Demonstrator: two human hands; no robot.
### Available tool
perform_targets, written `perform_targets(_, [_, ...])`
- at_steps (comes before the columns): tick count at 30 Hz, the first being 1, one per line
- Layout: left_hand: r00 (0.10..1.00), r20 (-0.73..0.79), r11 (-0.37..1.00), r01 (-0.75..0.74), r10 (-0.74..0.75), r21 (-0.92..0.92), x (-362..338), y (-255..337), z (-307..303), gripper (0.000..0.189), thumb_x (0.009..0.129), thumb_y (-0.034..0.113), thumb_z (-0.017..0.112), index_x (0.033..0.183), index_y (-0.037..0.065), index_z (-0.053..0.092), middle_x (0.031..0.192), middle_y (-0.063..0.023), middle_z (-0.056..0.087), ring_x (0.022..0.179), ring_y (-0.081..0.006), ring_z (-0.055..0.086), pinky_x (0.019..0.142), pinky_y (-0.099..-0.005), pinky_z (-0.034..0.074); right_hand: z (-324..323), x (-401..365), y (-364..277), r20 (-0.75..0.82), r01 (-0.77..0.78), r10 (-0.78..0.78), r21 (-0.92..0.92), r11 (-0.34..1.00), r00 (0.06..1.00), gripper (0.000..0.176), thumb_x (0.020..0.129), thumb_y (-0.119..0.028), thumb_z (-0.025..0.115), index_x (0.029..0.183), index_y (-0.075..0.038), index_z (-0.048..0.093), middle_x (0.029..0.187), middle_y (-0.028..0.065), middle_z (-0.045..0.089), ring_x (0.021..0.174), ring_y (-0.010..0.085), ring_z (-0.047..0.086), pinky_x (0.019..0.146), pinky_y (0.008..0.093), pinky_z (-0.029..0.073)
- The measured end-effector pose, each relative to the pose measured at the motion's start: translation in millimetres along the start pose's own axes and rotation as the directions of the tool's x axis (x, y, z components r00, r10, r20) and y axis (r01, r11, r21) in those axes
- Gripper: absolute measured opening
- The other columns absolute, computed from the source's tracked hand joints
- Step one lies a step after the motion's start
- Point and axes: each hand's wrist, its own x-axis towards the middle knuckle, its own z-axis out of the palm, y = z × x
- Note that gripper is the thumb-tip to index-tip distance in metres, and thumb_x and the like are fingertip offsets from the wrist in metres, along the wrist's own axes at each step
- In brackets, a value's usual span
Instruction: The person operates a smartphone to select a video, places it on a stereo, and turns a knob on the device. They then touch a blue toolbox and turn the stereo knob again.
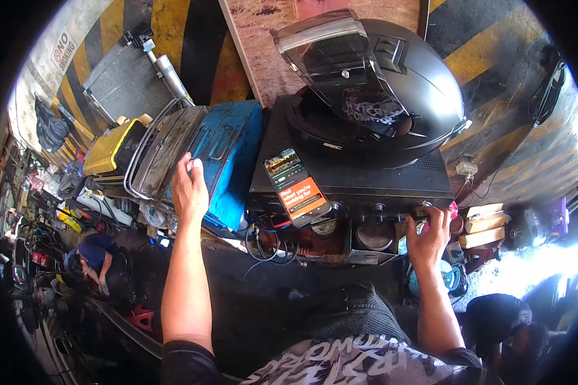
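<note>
My left hand [189,187] rests on the front edge of a blue metal toolbox [228,154], fingers curled over its lid. My right hand [429,239] touches the front right corner of a black amplifier-like box [359,183], fingertips at its knobs. A smartphone [297,186] with a lit orange screen lies on top of the black box, between my hands. A matte black motorcycle helmet [379,90] with its visor raised sits on the box behind the phone.
A radiator [125,80] and a yellow case [109,147] stand at the left by the striped wall. Cables hang under the black box. A person in blue [93,256] crouches at lower left; another person [501,321] sits at lower right. Clutter fills the left side.
</note>
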Motion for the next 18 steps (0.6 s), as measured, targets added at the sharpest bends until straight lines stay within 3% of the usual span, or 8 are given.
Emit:
perform_targets(2, [1.000,0.003,1.000,0.009,-0.009,0.019,-0.9,2.9,-1.1,0.060,0.107,0.052,0.042,0.145,0.008,0.053,0.141,-0.0224,0.059,0.131,-0.0389,0.056,0.111,-0.0474,0.041,-0.8,1.7,0.1,-0.007,0.021,-0.021,0.012,1.000,1.000,0.039,0.087,-0.023,0.081,0.107,0.001,0.057,0.091,0.0181,0.066,0.083,0.0317,0.065,0.079,0.0425,0.051])
perform_targets(5, [1.000,-0.006,1.000,0.002,-0.002,0.018,0.1,1.5,-0.3,0.059,0.107,0.053,0.041,0.145,0.009,0.054,0.141,-0.0221,0.059,0.131,-0.0386,0.056,0.111,-0.0475,0.041,8.7,-1.7,12.5,0.104,-0.379,0.366,0.328,0.865,0.925,0.038,0.092,-0.027,0.077,0.106,0.001,0.055,0.085,0.0146,0.064,0.078,0.0263,0.063,0.077,0.0408,0.050])
perform_targets(6, [1.000,-0.008,1.000,-0.003,0.003,0.013,0.0,1.3,0.0,0.059,0.107,0.053,0.041,0.144,0.009,0.054,0.141,-0.0220,0.059,0.131,-0.0385,0.057,0.111,-0.0475,0.041,9.6,-1.9,12.7,0.063,-0.334,0.330,0.275,0.901,0.942,0.035,0.095,-0.029,0.074,0.103,-0.001,0.053,0.082,0.0104,0.061,0.075,0.0200,0.060,0.071,0.0371,0.050])
perform_targets(7, [1.000,-0.006,1.000,0.001,-0.001,0.009,0.1,1.2,0.2,0.060,0.107,0.054,0.041,0.144,0.009,0.054,0.141,-0.0220,0.060,0.131,-0.0385,0.057,0.111,-0.0476,0.041,10.4,-2.5,15.4,0.110,-0.398,0.383,0.331,0.856,0.917,0.035,0.096,-0.029,0.074,0.103,-0.002,0.053,0.082,0.0103,0.061,0.074,0.0191,0.061,0.069,0.0360,0.050])
perform_targets(12, [1.000,-0.004,1.000,0.011,-0.011,0.010,0.0,0.2,0.5,0.060,0.107,0.055,0.041,0.144,0.009,0.054,0.139,-0.0217,0.061,0.130,-0.0384,0.057,0.110,-0.0481,0.041,7.3,-1.5,10.4,0.336,-0.628,0.554,0.593,0.504,0.762,0.036,0.098,-0.032,0.071,0.104,-0.004,0.050,0.082,0.0093,0.062,0.072,0.0144,0.063,0.060,0.0318,0.050])
perform_targets(15, [1.000,-0.023,0.999,-0.001,0.002,0.039,1.2,-2.8,2.6,0.060,0.107,0.055,0.041,0.144,0.010,0.054,0.139,-0.0213,0.061,0.130,-0.0383,0.057,0.110,-0.0483,0.042,8.5,-3.6,17.9,0.383,-0.664,0.559,0.575,0.478,0.735,0.041,0.095,-0.032,0.075,0.109,-0.002,0.051,0.086,0.0125,0.063,0.077,0.0215,0.066,0.066,0.0379,0.053])
perform_targets(17, [1.000,-0.023,0.999,0.005,-0.004,0.042,1.4,-3.1,3.2,0.060,0.107,0.055,0.041,0.144,0.010,0.054,0.139,-0.0209,0.061,0.129,-0.0381,0.058,0.110,-0.0482,0.042,8.8,-3.1,15.7,0.154,-0.447,0.420,0.329,0.832,0.894,0.046,0.091,-0.031,0.079,0.112,0.000,0.052,0.090,0.0158,0.064,0.082,0.0274,0.066,0.073,0.0417,0.053])
perform_targets(18, [1.000,-0.023,0.999,0.008,-0.007,0.044,1.5,-3.0,3.0,0.060,0.107,0.055,0.041,0.144,0.010,0.054,0.139,-0.0207,0.061,0.129,-0.0380,0.058,0.110,-0.0482,0.042,8.4,-2.9,13.1,0.066,-0.311,0.304,0.159,0.937,0.950,0.049,0.088,-0.030,0.081,0.113,0.001,0.052,0.092,0.0174,0.065,0.084,0.0303,0.066,0.077,0.0435,0.053])
